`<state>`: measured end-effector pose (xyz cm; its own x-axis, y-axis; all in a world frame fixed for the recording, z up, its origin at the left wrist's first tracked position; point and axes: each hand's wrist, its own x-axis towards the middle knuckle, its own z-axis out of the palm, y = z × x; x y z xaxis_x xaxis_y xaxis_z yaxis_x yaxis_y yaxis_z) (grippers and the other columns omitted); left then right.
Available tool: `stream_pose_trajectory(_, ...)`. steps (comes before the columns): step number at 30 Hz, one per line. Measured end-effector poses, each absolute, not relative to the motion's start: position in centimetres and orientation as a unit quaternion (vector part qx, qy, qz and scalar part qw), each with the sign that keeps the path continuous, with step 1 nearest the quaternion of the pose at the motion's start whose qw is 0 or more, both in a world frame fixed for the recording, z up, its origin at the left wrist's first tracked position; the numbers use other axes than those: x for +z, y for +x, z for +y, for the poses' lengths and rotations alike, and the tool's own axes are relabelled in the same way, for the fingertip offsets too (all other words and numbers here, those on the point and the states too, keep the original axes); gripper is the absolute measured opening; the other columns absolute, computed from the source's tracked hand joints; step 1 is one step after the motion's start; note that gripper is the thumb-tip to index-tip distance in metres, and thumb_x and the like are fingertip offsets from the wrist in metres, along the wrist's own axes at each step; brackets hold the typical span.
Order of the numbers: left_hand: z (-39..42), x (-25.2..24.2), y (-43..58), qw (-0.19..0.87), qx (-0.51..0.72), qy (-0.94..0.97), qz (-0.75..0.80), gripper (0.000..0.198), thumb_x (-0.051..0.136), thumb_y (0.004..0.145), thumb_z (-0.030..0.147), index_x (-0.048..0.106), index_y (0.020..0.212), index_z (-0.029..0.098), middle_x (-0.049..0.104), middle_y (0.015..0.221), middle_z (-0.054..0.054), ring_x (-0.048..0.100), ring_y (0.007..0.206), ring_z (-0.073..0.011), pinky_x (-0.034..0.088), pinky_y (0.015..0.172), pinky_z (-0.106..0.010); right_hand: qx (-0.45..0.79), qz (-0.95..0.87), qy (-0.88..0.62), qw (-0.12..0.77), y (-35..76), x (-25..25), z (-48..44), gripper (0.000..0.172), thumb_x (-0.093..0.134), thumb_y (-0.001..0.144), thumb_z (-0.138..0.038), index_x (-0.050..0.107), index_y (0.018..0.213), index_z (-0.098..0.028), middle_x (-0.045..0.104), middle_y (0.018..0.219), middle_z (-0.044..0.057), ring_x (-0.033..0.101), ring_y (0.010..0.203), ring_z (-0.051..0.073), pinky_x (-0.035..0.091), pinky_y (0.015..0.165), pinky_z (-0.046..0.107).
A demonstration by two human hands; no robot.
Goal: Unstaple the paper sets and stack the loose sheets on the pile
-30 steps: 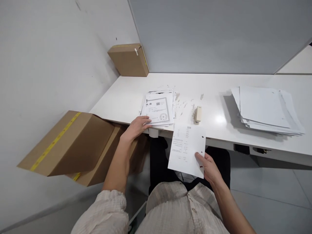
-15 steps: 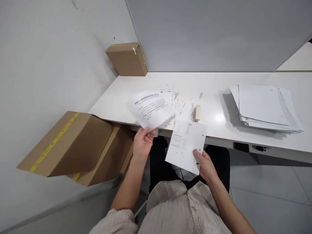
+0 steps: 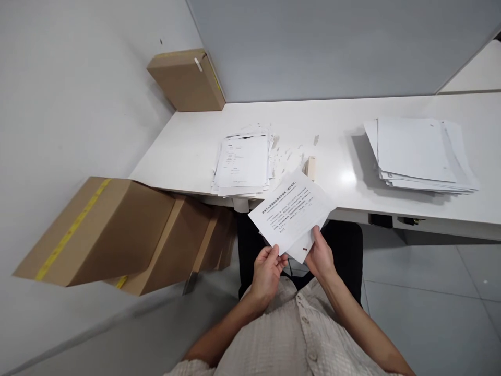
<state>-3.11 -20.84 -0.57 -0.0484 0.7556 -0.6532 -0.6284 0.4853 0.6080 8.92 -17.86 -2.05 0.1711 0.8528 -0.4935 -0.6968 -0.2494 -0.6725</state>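
Note:
My left hand (image 3: 268, 271) pinches the lower corner of a printed sheet (image 3: 287, 209), which is tilted over the table's front edge. Beneath that sheet lies a second paper (image 3: 302, 247), mostly covered, with a dark red mark near its corner. My right hand (image 3: 320, 253) grips this lower paper at its right side, thumb on top. Just beyond the sheets is a small cream-coloured object (image 3: 311, 167), partly hidden by them. To their left, a stack of printed papers (image 3: 242, 163) rests near the front edge.
A thick pile of white paper (image 3: 417, 151) lies on the right of the white table (image 3: 329, 117). One cardboard box (image 3: 188, 83) stands in the back left corner. Larger cardboard boxes (image 3: 90, 235) are at the left, beside the table. Dark scraps or marks dot the tabletop's middle.
My left hand has brought its sheet rightward from over the paper stack onto the sheet in my right hand. The stack is now uncovered. The view has shifted slightly.

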Motion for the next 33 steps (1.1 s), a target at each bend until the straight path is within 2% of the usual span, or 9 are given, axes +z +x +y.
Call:
stream_pose_trajectory(4,-21.7,-1.0,-2.8,0.732,0.430,0.116,0.516,0.035,0.073,0.066,0.045,0.055,0.069,0.016,0.060,0.067,0.001,0.056,0.058,-0.0071,0.043,0.056,-0.019,0.615,-0.123,-0.479,0.614,9.0,-2.6,-18.2,0.050,0.059,0.078,-0.052,0.057,0.119,-0.023,0.063,0.120,0.004,0.058,0.110,0.022,0.050,0.087,0.034)
stream_pose_trajectory(7,-21.3,-0.3,-4.4,0.808,0.185,0.323,0.457,0.042,0.066,0.069,0.054,0.059,0.062,0.013,0.059,0.058,-0.002,0.050,0.048,-0.0080,0.036,0.048,-0.021,0.584,-0.153,-0.509,0.614,9.8,-3.0,-18.2,0.047,0.070,0.071,-0.036,0.059,0.115,-0.021,0.067,0.112,0.006,0.060,0.107,0.023,0.047,0.093,0.038)
stream_pose_trajectory(9,-19.9,0.7,-6.2,0.764,0.093,0.455,0.448,0.043,0.064,0.070,0.054,0.059,0.055,0.014,0.055,0.050,-0.001,0.046,0.043,-0.0083,0.033,0.045,-0.021,0.578,-0.164,-0.513,0.613,10.6,-3.0,-18.1,0.044,0.071,0.071,-0.033,0.062,0.111,-0.021,0.069,0.109,0.006,0.061,0.106,0.023,0.044,0.095,0.040)
stream_pose_trajectory(11,-17.8,1.8,-7.9,0.626,0.189,0.523,0.547,0.043,0.059,0.074,0.053,0.056,0.053,0.016,0.050,0.046,0.002,0.042,0.043,-0.0083,0.032,0.045,-0.021,0.585,-0.176,-0.510,0.606,11.6,-2.8,-18.1,0.040,0.072,0.070,-0.032,0.064,0.108,-0.022,0.069,0.110,0.005,0.061,0.105,0.022,0.044,0.096,0.040)
stream_pose_trajectory(14,-14.7,2.9,-9.1,0.421,0.340,0.563,0.625,0.034,0.056,0.078,0.051,0.061,0.067,0.019,0.059,0.062,0.001,0.051,0.057,-0.0115,0.040,0.056,-0.022,0.596,-0.200,-0.513,0.584,12.7,-2.3,-18.6,0.038,0.073,0.069,-0.033,0.065,0.105,-0.022,0.068,0.111,0.005,0.061,0.105,0.022,0.045,0.094,0.037)
stream_pose_trajectory(17,-12.7,2.7,-8.3,0.501,0.355,0.556,0.560,0.038,0.056,0.077,0.055,0.065,0.087,0.019,0.068,0.082,-0.005,0.061,0.074,-0.0171,0.047,0.067,-0.027,0.617,-0.221,-0.514,0.553,13.4,-1.8,-19.3,0.041,0.074,0.067,-0.036,0.066,0.105,-0.022,0.068,0.110,0.007,0.064,0.100,0.024,0.049,0.089,0.038)
stream_pose_trajectory(21,-11.9,2.5,-5.7,0.663,0.416,0.449,0.431,0.041,0.060,0.076,0.052,0.063,0.096,0.016,0.070,0.089,-0.008,0.065,0.078,-0.0194,0.051,0.072,-0.031,0.625,-0.293,-0.523,0.501,14.0,-0.8,-19.3,0.037,0.073,0.069,-0.037,0.068,0.101,-0.020,0.069,0.107,0.007,0.065,0.095,0.025,0.049,0.087,0.040)
stream_pose_trajectory(25,-10.5,5.5,-4.2,0.590,0.509,0.488,0.394,0.033,0.068,0.074,0.039,0.063,0.099,0.017,0.070,0.094,-0.006,0.066,0.085,-0.0193,0.053,0.078,-0.032,0.529,-0.360,-0.536,0.551,14.6,2.3,-16.6,0.029,0.073,0.069,-0.034,0.070,0.095,-0.022,0.071,0.103,0.004,0.063,0.097,0.025,0.046,0.091,0.041)
stream_pose_trajectory(33,-6.0,11.7,-4.5,0.442,0.584,0.609,0.304,0.035,0.062,0.080,0.041,0.058,0.108,0.020,0.066,0.105,-0.007,0.059,0.107,-0.0228,0.050,0.090,-0.037,0.404,-0.448,-0.448,0.660,14.3,8.5,-9.4,0.028,0.069,0.072,-0.035,0.066,0.098,-0.024,0.068,0.104,0.003,0.060,0.102,0.023,0.044,0.092,0.037)
